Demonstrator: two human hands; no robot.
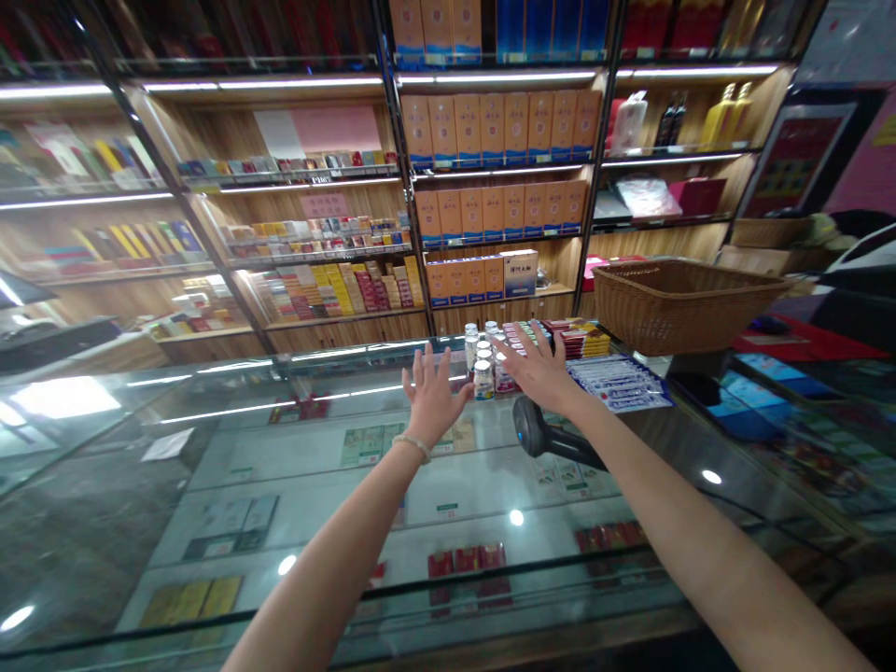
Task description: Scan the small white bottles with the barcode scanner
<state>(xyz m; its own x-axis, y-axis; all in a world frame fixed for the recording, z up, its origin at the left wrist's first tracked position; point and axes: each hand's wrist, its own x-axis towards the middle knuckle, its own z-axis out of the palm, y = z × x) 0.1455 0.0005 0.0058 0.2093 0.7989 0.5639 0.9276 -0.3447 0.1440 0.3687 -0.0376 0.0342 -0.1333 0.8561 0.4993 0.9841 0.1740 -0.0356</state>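
Observation:
Both my arms reach out over a glass display counter point(294, 467). My left hand point(432, 397) is open with its fingers spread, just left of a group of small white-capped bottles point(483, 378). My right hand point(538, 369) is open too, fingers apart, over the right side of the bottles and some small packs point(522, 331) behind. Whether it touches them I cannot tell. Below my right hand lies a black handheld barcode scanner point(530, 427), its handle partly hidden by my forearm. Blue-and-white packets point(616, 383) lie in a row to the right, beside red-and-yellow packs point(582, 339).
A brown wicker basket point(686, 299) stands at the right rear of the counter. Shelves beyond hold orange boxes point(483, 210) and cigarette packs point(343, 289). Blue flat items point(752, 406) lie at the right. Inside the glass counter are red boxes point(468, 569). A white paper point(168, 444) shows at left.

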